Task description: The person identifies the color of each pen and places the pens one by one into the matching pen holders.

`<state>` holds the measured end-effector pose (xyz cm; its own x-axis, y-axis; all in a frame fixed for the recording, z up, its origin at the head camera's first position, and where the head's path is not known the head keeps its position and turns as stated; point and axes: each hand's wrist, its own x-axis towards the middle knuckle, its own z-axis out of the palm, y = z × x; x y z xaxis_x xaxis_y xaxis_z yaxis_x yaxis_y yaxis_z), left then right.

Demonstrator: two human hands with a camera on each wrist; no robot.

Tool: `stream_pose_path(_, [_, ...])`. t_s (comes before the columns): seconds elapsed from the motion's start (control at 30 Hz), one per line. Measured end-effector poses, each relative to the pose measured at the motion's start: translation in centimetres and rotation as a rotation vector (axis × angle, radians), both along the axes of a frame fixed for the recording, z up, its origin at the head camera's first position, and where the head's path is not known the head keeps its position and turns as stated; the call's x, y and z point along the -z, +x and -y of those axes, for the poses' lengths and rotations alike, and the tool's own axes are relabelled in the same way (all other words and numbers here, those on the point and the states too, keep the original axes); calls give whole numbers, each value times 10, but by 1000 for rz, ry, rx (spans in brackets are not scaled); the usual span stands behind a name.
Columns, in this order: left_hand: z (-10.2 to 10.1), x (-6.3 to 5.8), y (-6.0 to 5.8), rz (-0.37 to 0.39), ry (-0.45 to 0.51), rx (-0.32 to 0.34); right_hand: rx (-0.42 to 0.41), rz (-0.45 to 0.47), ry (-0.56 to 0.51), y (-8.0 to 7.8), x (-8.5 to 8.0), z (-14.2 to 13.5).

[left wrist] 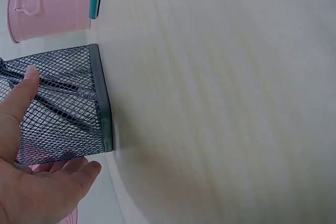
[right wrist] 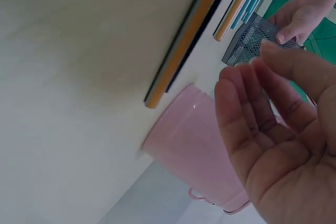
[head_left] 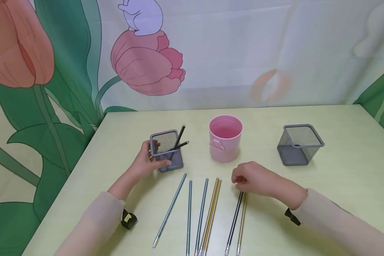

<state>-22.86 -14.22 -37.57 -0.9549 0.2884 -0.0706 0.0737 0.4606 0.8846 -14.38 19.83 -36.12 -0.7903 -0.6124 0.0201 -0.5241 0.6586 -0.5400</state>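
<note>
My left hand (head_left: 147,160) grips a grey wire-mesh pencil holder (head_left: 176,161), thumb on one side and fingers round the other. Two black pencils (head_left: 180,134) lean inside it; their lower ends show through the mesh (left wrist: 63,124) in the left wrist view. My right hand (head_left: 257,179) hovers by the upper ends of a dark pencil (head_left: 234,224) and a yellow pencil (head_left: 242,224). Its fingers (right wrist: 231,103) are loosely bent, with nothing between them and the thumb. Left of these lie three blue pencils (head_left: 189,217) and two yellow pencils (head_left: 212,213), side by side.
A pink bucket (head_left: 225,145) stands at the middle back, between the hands. Another grey mesh holder (head_left: 292,156) stands at the right on the pale table (head_left: 348,149). Behind the table hangs a cloth (head_left: 230,46) printed with flowers.
</note>
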Motion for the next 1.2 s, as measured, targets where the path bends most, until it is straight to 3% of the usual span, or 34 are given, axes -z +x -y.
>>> stream_pose_path(0.43, [-1,-4,2,9,-16,-8,177,85,-71,18,13,0])
stream_pose_path(0.77, [-2,-3,1,13,-10,-10,320,129,16,26,13,10])
stream_pose_path(1.2, [-1,-2,1,3,-10,-4,439,116,32,27,13,20])
